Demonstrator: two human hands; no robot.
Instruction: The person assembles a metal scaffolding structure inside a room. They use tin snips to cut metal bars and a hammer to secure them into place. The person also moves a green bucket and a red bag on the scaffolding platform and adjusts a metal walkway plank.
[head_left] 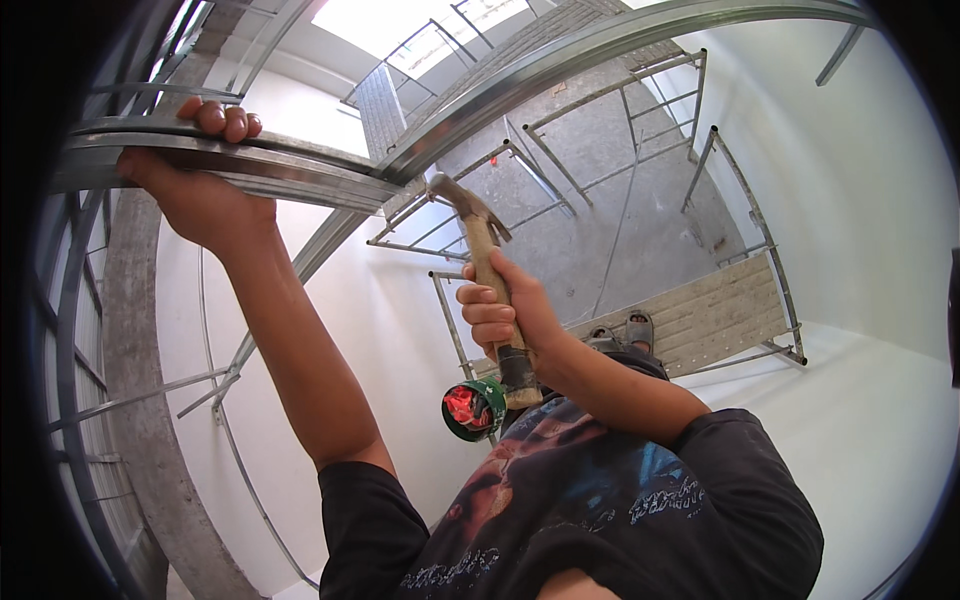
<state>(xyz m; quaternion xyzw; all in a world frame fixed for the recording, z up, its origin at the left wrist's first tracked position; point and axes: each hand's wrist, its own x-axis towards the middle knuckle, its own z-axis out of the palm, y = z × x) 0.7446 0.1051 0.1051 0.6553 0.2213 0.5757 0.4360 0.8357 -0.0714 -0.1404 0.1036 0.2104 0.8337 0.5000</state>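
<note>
Left of the hammer (483, 238), metal channels (290, 168) end at a long rail (500, 93), their edges just beside its head; open room lies to its right. Raised, the left hand (205, 190) clamps its fingers over the channels, thumb beneath. The right hand (512, 305), elbow bent, has its fingers closed around the hammer's handle. Below the hammer are a green bucket (494, 399) and a plank platform (710, 320); beyond it, scaffold frames (742, 184) stand on concrete floor (655, 225).

The right hand (512, 308) has open air rightward; a metal channel (500, 90) bars the way ahead.
</note>
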